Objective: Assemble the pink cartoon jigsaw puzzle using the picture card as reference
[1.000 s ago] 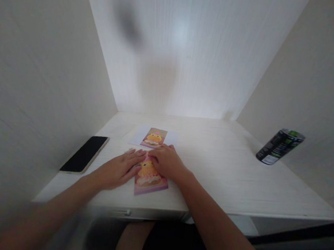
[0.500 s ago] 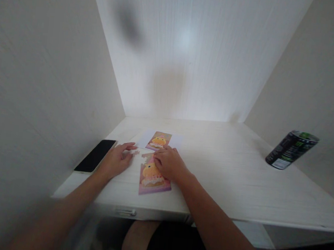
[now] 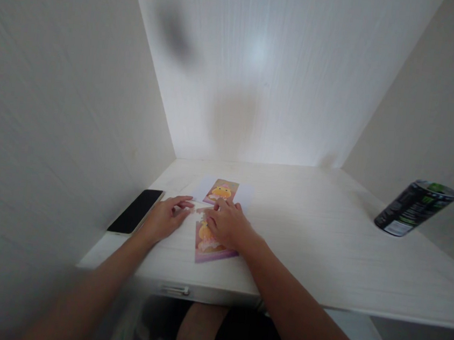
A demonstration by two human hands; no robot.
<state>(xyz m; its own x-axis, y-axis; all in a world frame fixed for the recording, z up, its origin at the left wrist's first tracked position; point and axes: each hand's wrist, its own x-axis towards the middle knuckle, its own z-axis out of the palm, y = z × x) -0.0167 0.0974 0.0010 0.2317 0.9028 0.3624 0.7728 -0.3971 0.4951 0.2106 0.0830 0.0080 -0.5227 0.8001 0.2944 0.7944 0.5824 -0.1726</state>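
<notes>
A partly assembled jigsaw puzzle (image 3: 213, 254) lies on the white desk, showing a yellow character above a pink-purple border. My right hand (image 3: 231, 225) rests over its upper right part, fingers bent and thumb close to them at the jagged top edge; what is under the fingertips is largely hidden. To the left, my left hand (image 3: 168, 219) lies on the desk with thumb and fingers apart, fingertips beside small loose puzzle pieces (image 3: 194, 209). Just behind the puzzle, a picture card (image 3: 224, 189) with the same yellow character lies on a white sheet (image 3: 244, 193).
A black phone (image 3: 136, 212) lies by the left wall. At the right stands a black and green drink can (image 3: 413, 208). Walls (image 3: 268, 88) enclose the desk on three sides. Below the front edge is a drawer handle (image 3: 175, 290).
The view has shifted slightly, moving the scene right. My right hand's fingers have shifted at the puzzle's top edge, and a strip of pieces there shows differently. My left hand stays near the loose pieces.
</notes>
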